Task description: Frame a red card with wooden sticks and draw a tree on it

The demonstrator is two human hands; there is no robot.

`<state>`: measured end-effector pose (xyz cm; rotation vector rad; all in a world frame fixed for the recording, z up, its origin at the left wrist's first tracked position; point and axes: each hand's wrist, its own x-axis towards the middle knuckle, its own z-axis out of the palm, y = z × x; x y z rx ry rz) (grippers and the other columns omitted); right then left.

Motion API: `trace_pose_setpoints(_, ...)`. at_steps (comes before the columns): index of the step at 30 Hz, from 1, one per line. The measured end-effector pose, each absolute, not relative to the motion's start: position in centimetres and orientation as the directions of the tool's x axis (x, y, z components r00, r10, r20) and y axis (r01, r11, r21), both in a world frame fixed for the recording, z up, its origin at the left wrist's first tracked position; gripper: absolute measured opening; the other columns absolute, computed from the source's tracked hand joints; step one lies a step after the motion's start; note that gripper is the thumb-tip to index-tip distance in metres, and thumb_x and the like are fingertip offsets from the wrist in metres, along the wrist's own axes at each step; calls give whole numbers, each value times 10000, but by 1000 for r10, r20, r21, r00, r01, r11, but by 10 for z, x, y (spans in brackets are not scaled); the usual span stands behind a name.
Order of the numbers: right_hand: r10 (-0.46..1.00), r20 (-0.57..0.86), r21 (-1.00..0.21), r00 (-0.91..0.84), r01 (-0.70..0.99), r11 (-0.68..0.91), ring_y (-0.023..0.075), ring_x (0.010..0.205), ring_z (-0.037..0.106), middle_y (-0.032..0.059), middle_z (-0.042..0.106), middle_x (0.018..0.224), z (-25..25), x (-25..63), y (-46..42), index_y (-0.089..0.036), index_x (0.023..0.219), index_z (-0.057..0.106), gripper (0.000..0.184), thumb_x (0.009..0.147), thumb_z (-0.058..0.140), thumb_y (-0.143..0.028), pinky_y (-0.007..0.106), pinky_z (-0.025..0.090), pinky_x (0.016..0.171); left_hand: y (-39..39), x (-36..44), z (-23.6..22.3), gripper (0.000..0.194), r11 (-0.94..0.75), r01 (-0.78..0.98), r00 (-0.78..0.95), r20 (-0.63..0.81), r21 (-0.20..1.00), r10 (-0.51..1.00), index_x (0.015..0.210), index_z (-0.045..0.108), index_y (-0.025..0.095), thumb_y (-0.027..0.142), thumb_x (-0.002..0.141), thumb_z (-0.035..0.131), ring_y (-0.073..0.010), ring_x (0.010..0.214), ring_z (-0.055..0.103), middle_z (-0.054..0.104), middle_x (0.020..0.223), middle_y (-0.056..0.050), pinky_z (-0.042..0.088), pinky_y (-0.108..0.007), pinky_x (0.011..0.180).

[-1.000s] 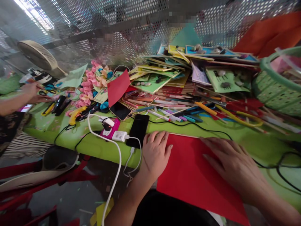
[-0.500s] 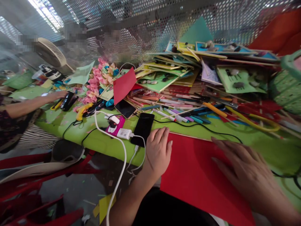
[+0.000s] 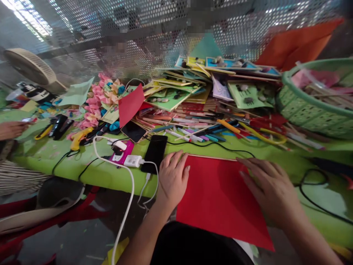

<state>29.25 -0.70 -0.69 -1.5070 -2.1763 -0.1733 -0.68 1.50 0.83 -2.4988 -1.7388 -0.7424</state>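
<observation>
A red sheet of paper or card [image 3: 220, 198] hangs partly over the table's front edge, above my lap. Along its far edge runs a thin pale strip, perhaps a wooden stick [image 3: 212, 157]. My left hand [image 3: 173, 180] lies flat at the sheet's far left corner, fingers extended and close together. At the far right corner rests my right hand [image 3: 271, 187], its fingers stretched out over the edge and the thumb above the red surface. Neither hand grips anything visible. Just left of my left hand lies a black phone [image 3: 154, 152] with a white cable.
A pink power strip [image 3: 125, 150] with chargers and a yellow glue gun [image 3: 79, 138] lie left. Behind are markers [image 3: 193, 134], stacked pebble pictures [image 3: 176, 95] and yellow-handled scissors [image 3: 261, 135]. A green basket [image 3: 311, 114] stands right. Another person's hand [image 3: 12, 129] is at far left.
The view has swung right, bringing more of the green basket in. Both my hands stay at the red sheet's far corners. The other person's hand has moved back from the black tool, holding something small.
</observation>
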Motion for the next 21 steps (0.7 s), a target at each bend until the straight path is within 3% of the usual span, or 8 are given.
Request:
trace_pose_setpoints(10,914,313,-132,-258,941,311,345,1189,617,147,706,1331,-4,286,-10,-179,1451,636,447,1102,418,-354,495,538,912,15,-6,10,356,-368,907,284,349,203,893,1402,653,200,244,1058,568,-307,1322,589,676,1469,-93,508,-508,1097)
trace_pose_setpoints(21,892,340,-52,-297,941,333,324,1158,651,144,736,1285,-4,286,-10,-167,1404,668,440,1090,428,-360,457,529,904,16,-4,13,363,-362,912,288,329,191,900,1399,644,188,242,1044,593,-310,1322,600,698,1432,-89,530,-509,1058)
